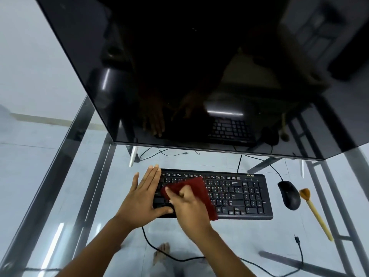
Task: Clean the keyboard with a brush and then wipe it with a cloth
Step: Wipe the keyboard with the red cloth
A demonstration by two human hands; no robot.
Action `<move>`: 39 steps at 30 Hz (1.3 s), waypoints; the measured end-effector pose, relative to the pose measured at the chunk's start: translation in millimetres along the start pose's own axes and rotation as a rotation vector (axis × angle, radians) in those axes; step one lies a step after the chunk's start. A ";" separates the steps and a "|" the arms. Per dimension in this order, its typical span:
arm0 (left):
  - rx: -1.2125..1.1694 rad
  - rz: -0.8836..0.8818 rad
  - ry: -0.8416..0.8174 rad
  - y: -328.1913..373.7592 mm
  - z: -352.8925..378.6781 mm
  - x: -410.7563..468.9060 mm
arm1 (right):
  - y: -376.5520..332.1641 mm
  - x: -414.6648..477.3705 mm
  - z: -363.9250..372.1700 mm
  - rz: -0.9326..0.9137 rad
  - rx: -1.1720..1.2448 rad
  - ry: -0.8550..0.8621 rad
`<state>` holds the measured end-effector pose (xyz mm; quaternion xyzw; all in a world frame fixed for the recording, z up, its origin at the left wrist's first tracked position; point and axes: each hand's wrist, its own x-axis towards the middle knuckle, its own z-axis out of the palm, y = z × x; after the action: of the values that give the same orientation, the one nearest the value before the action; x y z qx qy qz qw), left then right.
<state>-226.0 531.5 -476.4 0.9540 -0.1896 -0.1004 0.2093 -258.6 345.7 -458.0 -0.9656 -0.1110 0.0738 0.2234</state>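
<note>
Lower centre: right hand [189, 208] grips red cloth [196, 193] on black keyboard [229, 194] — marked "acer"; left hand [139, 198] lies flat, fingers straight, at the keyboard's left end.

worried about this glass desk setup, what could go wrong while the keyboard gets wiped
1. The red cloth, gripped by the right hand, drags over the keyboard; it could snag a keycap.
2. Only the flat left hand steadies the keyboard's left end, so it may slide on the glass table.
3. A wide stroke rightward could bump the mouse or the brush beside it.
</note>
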 end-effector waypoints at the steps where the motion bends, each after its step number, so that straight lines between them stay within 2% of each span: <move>1: 0.001 -0.001 0.001 -1.1 -0.6 -1.3 | 0.1 1.4 -6.3 -0.019 0.005 -0.030; 3: -0.003 -0.009 -0.004 -4.5 -2.9 -4.6 | 19.1 -3.6 -22.1 0.038 0.009 -0.079; 6: -0.030 -0.018 -0.009 -8.7 -4.4 -10.6 | 55.1 -21.3 -41.8 0.172 0.042 0.083; 8: -0.076 -0.006 0.004 -9.6 -2.6 -12.3 | 60.8 -29.0 -33.8 0.086 -0.087 0.103; 10: -0.091 0.004 0.003 -11.7 -2.1 -11.6 | 41.1 -29.3 -14.9 -0.014 -0.057 0.020; 13: -0.081 0.013 0.001 -14.7 -3.8 -10.8 | 23.4 -27.5 -4.9 -0.259 -0.058 -0.076; 15: -0.075 0.002 0.001 -15.6 -5.0 -11.8 | 40.5 -25.3 -16.3 -0.202 -0.020 -0.046; 16: -0.071 -0.007 0.007 -15.4 -5.0 -12.9 | 51.5 -26.7 -24.9 -0.136 -0.094 -0.006; 17: -0.064 -0.015 0.011 -14.2 -3.9 -13.8 | 60.2 -30.2 -36.2 -0.013 -0.095 0.019; 19: -0.056 -0.029 0.018 -13.1 -0.6 -15.9 | 62.1 -28.1 -40.7 0.095 -0.058 0.058; 20: -0.067 -0.033 0.020 -13.3 0.9 -16.2 | 58.0 -25.6 -32.5 0.084 -0.130 0.071; 22: -0.091 -0.037 0.016 -14.8 2.7 -16.0 | 33.6 -14.8 -16.4 0.058 -0.094 0.037; 25: -0.088 -0.024 0.009 -15.8 2.6 -15.6 | 5.4 1.7 -4.0 -0.247 -0.143 -0.065; 26: -0.090 -0.021 0.009 -15.6 2.0 -16.0 | 8.3 8.8 -6.6 -0.200 -0.067 -0.087; 27: -0.096 -0.020 0.009 -14.7 1.8 -16.0 | 11.4 14.5 -13.2 -0.112 -0.009 -0.040; 28: -0.105 -0.023 0.012 -14.3 1.9 -16.4 | 18.6 21.3 -18.5 0.006 0.000 0.049; 30: -0.121 -0.023 0.025 -13.5 2.6 -16.9 | 25.4 28.6 -18.1 0.094 -0.079 0.149; 31: -0.126 -0.021 0.028 -14.0 3.6 -17.1 | 19.8 29.7 -12.6 0.047 -0.058 0.148; 33: -0.132 -0.022 0.026 -16.3 5.6 -17.5 | -2.4 30.8 -1.5 -0.081 0.040 0.030; 35: -0.149 -0.022 0.026 -17.0 6.1 -17.0 | -13.0 39.8 -2.1 -0.166 0.005 -0.006; 39: -0.206 -0.028 0.051 -15.1 4.8 -17.4 | -11.6 68.5 -6.0 0.057 -0.001 0.116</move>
<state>-238.2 549.5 -485.4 0.9323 -0.1594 -0.0980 0.3096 -193.4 370.3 -453.8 -0.9711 -0.0702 0.0239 0.2268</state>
